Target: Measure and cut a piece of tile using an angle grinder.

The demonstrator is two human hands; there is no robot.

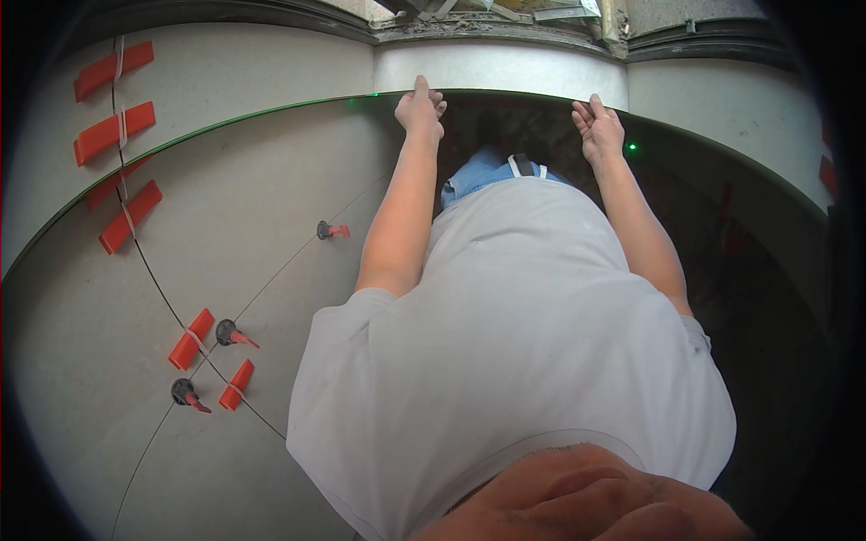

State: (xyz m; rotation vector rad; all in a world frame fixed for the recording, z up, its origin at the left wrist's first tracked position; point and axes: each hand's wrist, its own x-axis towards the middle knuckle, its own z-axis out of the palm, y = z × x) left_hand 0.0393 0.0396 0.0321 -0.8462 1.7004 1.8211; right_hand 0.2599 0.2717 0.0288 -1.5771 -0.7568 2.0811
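A pale rectangular tile point(501, 68) lies across the top middle of the view, its near edge facing me. My left hand point(420, 110) grips that edge near the left end, thumb over the top surface and fingers curled at the edge. Toward the right end, my right hand point(599, 131) has its fingers closed at the same edge. Both arms reach forward, and the undersides of the fingers are partly hidden. Neighbouring pale tiles, a left one point(262, 68) and a right one point(722, 117), sit at either end of it.
Red wedges point(115, 133) straddle tile joints at left. Black leveling clips with red handles point(227, 332) stand along joints on the large grey wall tiles point(280, 189). A green laser line point(216, 122) follows the tile edge. Beyond lies a dusty window frame point(492, 29) with debris.
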